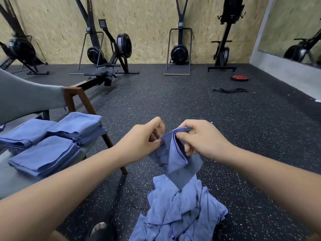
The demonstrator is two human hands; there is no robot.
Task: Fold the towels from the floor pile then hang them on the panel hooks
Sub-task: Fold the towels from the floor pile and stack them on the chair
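A blue towel hangs between my hands at the centre of the head view. My left hand pinches its left edge. My right hand grips its upper right edge, fingers curled into the fold. The towel's lower end drops onto the loose pile of blue towels on the floor below. Three stacks of folded blue towels lie on the grey chair seat at the left. No panel hooks are in view.
The chair's wooden legs stand left of the pile. Rowing and ski machines line the far board wall. A red weight plate and a black band lie on the rubber floor. My sandalled foot is at the bottom.
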